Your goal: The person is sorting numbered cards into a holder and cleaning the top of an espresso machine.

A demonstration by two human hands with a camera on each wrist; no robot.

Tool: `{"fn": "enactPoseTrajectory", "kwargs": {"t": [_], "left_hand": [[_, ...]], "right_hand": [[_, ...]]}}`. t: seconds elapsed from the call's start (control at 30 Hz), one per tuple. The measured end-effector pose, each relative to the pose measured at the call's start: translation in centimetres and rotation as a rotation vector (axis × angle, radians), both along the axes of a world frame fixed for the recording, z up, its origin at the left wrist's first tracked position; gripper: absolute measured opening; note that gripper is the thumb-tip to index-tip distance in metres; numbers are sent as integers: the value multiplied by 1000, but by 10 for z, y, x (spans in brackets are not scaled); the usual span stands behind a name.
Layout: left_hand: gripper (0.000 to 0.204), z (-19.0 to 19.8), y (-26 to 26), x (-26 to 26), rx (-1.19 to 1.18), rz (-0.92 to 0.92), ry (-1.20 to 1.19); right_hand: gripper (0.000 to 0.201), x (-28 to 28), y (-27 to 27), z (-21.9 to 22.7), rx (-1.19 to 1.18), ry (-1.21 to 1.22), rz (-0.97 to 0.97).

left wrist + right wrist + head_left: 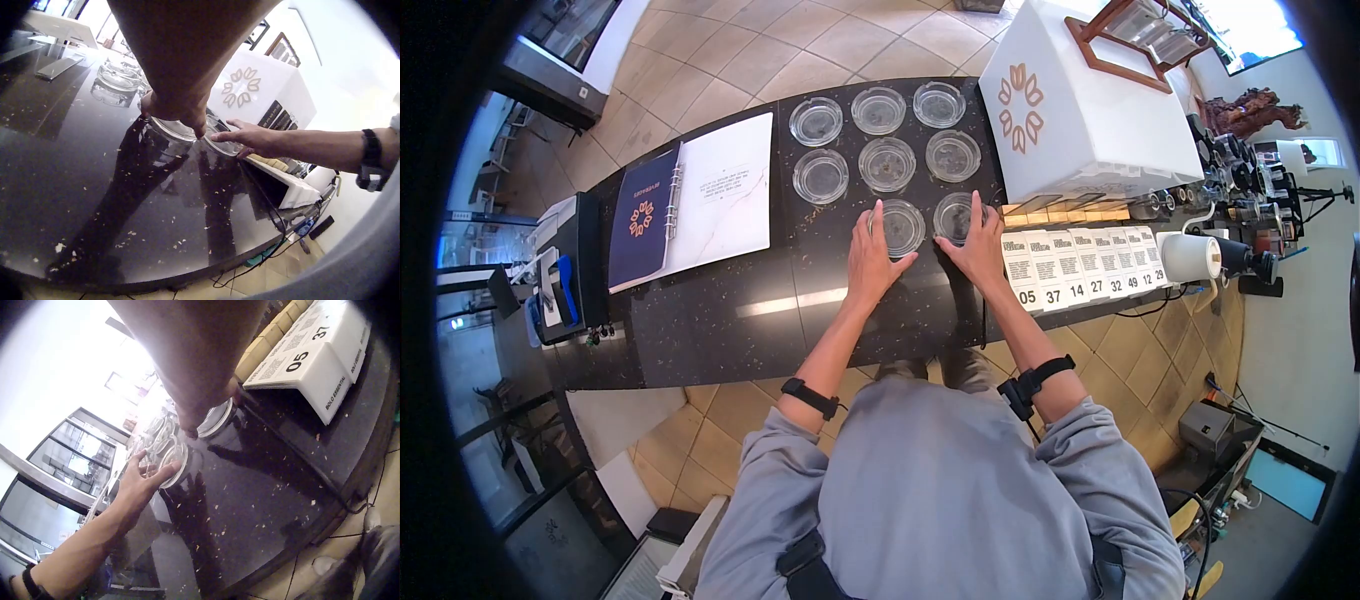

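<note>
Round clear glass dishes stand in rows on a dark speckled counter [700,330]. My left hand [875,255] holds the front-row left dish [905,232], fingers on its left side and thumb at the near edge. The front-row right dish [951,216] is between the thumb and fingers of my right hand [980,252]. In the left wrist view, both the left hand [175,109] and the right hand [253,139] are at the glass rims. The right wrist view shows the left thumb along a rim [178,464]; the right palm hides part of its dish.
Several more glass dishes [887,163] stand behind. An open binder [725,190] lies at the left. On the right are a white box [1090,120], wooden blocks [1065,215] and numbered cards [1075,265]. A black cable [294,450] runs along the counter near the cards.
</note>
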State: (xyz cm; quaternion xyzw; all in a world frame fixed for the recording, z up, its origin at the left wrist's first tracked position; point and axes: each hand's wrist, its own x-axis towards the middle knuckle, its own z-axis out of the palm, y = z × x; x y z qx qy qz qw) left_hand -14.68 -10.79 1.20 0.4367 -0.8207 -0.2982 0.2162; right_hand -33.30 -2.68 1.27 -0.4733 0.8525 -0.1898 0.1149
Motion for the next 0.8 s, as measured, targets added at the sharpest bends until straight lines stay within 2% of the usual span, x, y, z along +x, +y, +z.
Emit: {"fn": "enactPoseTrajectory", "kwargs": {"t": [0.47,0.67,0.73,0.8], "left_hand": [[110,-2,1,1,11,6,-26],[115,-4,3,5,7,2,20],[117,-8,5,4,-9,-6,28],[120,-10,8,3,93,26,35]], "right_hand": [[109,0,5,-5,-64,-32,15],[97,9,25,49,-26,60,73],[85,4,45,59,-144,91,128],[81,-3,70,66,-182,44,134]]}}
